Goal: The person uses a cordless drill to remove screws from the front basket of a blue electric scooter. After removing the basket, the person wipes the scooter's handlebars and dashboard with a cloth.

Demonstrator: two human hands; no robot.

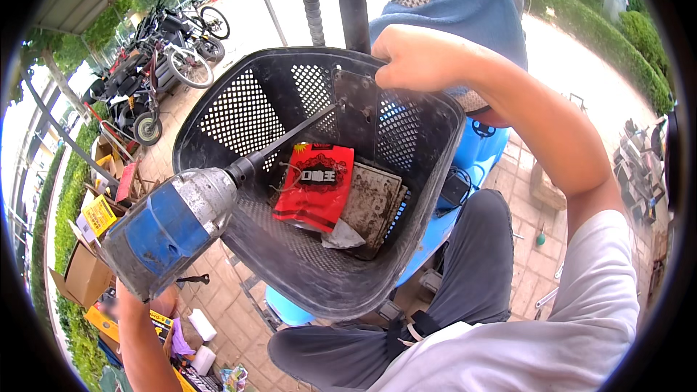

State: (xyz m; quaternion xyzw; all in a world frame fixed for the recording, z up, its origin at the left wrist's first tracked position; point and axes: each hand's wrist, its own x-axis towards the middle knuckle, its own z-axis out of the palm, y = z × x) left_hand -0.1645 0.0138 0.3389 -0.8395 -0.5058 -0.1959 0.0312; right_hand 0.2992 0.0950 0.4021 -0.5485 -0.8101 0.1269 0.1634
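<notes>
Left hand (136, 302) holds the blue-grey power driver (170, 221), left of the black basket (330, 287); right hand (410, 62) grips the basket's far rim. Long bit (296, 131) points at the far-wall plate (354, 93) — keep it square, rim braced — push steadily.

Parked bikes (174, 29), cardboard box (87, 274), green hedge (602, 47)

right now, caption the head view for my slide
Left hand points a power tool into a basket; right hand grips its rim.
</notes>
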